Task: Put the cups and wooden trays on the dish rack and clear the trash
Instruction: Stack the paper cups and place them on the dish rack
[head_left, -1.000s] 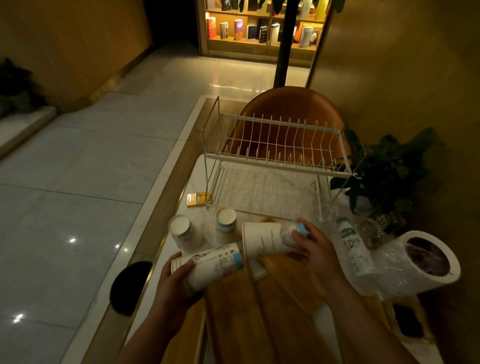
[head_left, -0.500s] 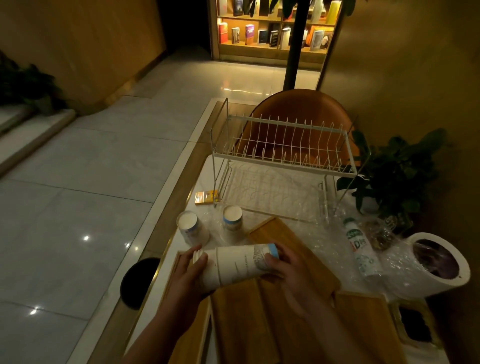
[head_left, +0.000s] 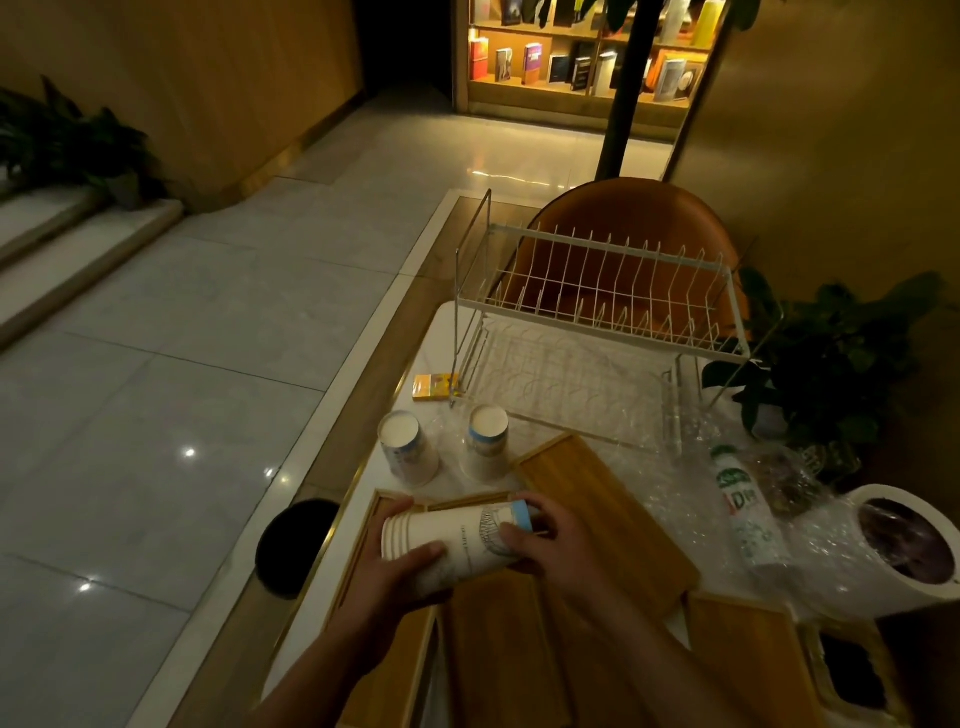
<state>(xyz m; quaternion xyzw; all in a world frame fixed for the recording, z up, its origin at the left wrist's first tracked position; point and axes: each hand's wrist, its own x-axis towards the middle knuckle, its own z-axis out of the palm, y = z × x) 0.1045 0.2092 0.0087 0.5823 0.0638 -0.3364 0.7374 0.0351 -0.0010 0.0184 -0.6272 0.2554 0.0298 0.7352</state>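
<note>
A stack of nested paper cups (head_left: 457, 540) lies sideways above the table, held at both ends. My left hand (head_left: 400, 587) grips its open rim end and my right hand (head_left: 550, 545) grips its blue-banded base end. Two more paper cups, one (head_left: 408, 454) at the left and one (head_left: 487, 441) beside it, stand upside down behind the stack. Several wooden trays (head_left: 602, 509) lie flat on the table under and around my hands. The white two-tier wire dish rack (head_left: 597, 322) stands empty at the far end of the table.
Bubble wrap (head_left: 675, 499), a plastic bottle (head_left: 745, 512) lying down and a white bin (head_left: 893, 545) tipped on its side sit at the right. A small yellow box (head_left: 434, 387) lies by the rack's left foot. An orange chair (head_left: 623, 234), a plant (head_left: 841, 364) and a black floor bin (head_left: 293, 545) surround the table.
The two separate cup stacks I held a second ago have been pushed together into one stack, now held by both hands. The view shifted slightly closer and leftward.
</note>
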